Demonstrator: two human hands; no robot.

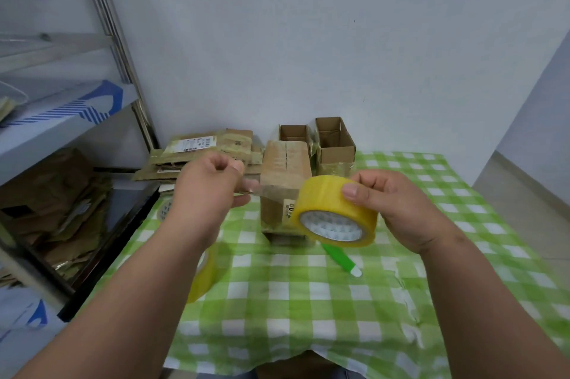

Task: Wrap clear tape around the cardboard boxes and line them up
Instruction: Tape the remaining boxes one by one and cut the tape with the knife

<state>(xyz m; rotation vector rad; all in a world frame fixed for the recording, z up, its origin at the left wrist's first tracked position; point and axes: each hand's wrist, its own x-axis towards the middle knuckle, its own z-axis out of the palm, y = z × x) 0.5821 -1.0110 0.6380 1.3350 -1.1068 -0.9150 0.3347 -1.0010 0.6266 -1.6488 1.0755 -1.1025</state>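
A yellowish roll of clear tape (334, 212) is held in the air by my right hand (398, 209), thumb on its top. My left hand (212, 184) pinches the pulled-out tape end (262, 189), a clear strip stretched between hand and roll. Right behind the strip stands a closed cardboard box (283, 181) on the green checked tablecloth (308, 301). Two open cardboard boxes (334, 144) stand side by side behind it against the wall.
A second tape roll (205, 273) lies under my left forearm, another (163, 209) at the table's left edge. A green cutter (339, 258) lies in front of the closed box. Flattened cardboard (203, 153) is piled at the back left; a metal shelf (61, 132) stands to the left.
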